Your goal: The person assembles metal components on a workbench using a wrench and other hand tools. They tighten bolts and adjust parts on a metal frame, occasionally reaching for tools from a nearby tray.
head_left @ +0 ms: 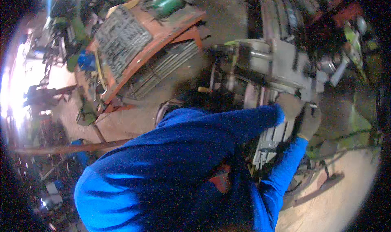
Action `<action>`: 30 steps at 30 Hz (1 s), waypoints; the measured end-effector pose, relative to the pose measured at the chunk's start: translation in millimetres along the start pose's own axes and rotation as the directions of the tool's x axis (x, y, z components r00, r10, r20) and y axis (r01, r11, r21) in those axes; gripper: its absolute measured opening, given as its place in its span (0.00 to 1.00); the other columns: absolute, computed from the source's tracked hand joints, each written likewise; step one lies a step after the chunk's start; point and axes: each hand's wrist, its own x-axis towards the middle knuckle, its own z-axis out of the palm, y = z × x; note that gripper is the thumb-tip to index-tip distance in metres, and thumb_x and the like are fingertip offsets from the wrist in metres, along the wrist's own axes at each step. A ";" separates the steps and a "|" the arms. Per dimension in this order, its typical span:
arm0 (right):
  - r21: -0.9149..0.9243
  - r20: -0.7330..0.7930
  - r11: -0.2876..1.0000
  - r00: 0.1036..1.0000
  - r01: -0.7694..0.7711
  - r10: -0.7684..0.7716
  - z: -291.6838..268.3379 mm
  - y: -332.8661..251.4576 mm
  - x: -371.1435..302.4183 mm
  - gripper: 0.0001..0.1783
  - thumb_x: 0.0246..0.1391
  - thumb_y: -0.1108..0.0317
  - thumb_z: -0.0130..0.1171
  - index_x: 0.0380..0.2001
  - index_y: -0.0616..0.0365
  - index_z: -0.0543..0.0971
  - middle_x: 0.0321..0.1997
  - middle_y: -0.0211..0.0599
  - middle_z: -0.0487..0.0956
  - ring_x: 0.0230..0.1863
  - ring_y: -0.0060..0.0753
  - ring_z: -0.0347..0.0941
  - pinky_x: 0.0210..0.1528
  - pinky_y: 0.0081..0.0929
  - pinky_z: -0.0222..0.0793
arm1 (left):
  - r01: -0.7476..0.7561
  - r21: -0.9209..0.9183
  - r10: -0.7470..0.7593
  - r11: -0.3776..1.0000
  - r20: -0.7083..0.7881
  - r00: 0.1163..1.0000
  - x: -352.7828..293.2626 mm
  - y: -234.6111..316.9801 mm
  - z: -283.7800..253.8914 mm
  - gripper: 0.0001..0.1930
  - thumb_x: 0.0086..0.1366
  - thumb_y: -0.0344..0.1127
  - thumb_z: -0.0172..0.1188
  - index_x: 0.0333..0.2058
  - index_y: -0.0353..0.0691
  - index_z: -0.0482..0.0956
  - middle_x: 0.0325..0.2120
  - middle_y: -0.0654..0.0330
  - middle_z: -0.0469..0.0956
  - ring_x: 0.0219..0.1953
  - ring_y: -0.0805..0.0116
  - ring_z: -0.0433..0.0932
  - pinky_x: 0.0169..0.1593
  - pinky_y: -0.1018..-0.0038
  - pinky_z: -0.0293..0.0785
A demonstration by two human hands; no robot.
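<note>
On the right of the head view, at the grey machine (287, 61), the left hand (290, 104) and right hand (311, 120) sit close together, fingers curled; whether they grip it cannot be told. Floor (346, 183) opens lower right; the orange table (175, 24) stands apart, leftward. Any lettering is blurred.

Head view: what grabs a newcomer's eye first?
The bright blue top, filling the lower middle. Next, the left hand and right hand, close together at the gray machine right of centre. Then the orange table at upper left, and white glare along the left edge.
</note>
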 end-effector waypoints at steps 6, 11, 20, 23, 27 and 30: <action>-0.202 -0.104 0.897 0.902 0.392 -0.418 4.8 41.8 13.9 0.22 0.62 0.65 0.71 0.57 0.62 0.85 0.55 0.48 0.87 0.55 0.46 0.82 0.61 0.41 0.76 | 0.010 -0.002 -0.010 1.000 0.090 0.996 2.2 -18.1 13.0 0.12 0.74 0.41 0.58 0.46 0.41 0.86 0.36 0.56 0.89 0.33 0.56 0.87 0.35 0.60 0.84; -0.061 -0.021 0.996 0.997 0.071 -0.072 11.4 38.3 0.5 0.25 0.60 0.63 0.72 0.59 0.59 0.85 0.57 0.52 0.87 0.57 0.54 0.83 0.63 0.44 0.76 | -0.022 -0.135 0.010 0.991 -0.093 0.996 -6.0 -29.6 -10.8 0.14 0.69 0.42 0.60 0.35 0.42 0.91 0.31 0.49 0.90 0.34 0.48 0.91 0.41 0.49 0.86; -0.245 -0.070 0.967 0.993 0.077 -0.096 43.9 60.3 -0.5 0.20 0.62 0.63 0.65 0.53 0.61 0.87 0.58 0.56 0.85 0.59 0.61 0.81 0.63 0.55 0.75 | -0.523 0.106 0.526 0.846 -0.330 0.784 11.0 -14.8 -147.6 0.08 0.64 0.41 0.65 0.35 0.48 0.90 0.30 0.54 0.85 0.33 0.50 0.86 0.38 0.55 0.85; -0.059 -0.230 0.971 0.944 0.231 -0.238 42.5 16.7 -4.6 0.17 0.60 0.64 0.64 0.50 0.60 0.88 0.56 0.55 0.86 0.57 0.63 0.81 0.63 0.56 0.75 | -0.578 0.225 0.615 0.784 -0.160 0.772 53.1 -21.2 -161.2 0.11 0.65 0.42 0.65 0.37 0.45 0.92 0.32 0.54 0.87 0.36 0.53 0.88 0.36 0.56 0.85; -0.088 -0.007 0.993 0.996 0.085 -0.085 16.8 -4.9 -7.8 0.17 0.60 0.66 0.66 0.51 0.60 0.87 0.56 0.58 0.85 0.59 0.64 0.79 0.64 0.54 0.73 | -0.468 0.369 0.466 0.803 0.101 0.879 51.4 -3.9 -168.4 0.15 0.67 0.43 0.65 0.43 0.42 0.93 0.38 0.53 0.90 0.40 0.52 0.90 0.40 0.55 0.87; -0.075 -0.115 0.991 0.986 0.111 -0.119 31.2 24.8 -2.8 0.17 0.58 0.61 0.68 0.47 0.59 0.89 0.53 0.55 0.86 0.57 0.62 0.81 0.61 0.54 0.75 | -0.546 0.285 0.524 0.788 0.157 0.837 45.0 4.5 -198.6 0.15 0.69 0.41 0.63 0.45 0.41 0.93 0.42 0.51 0.91 0.44 0.49 0.91 0.45 0.53 0.88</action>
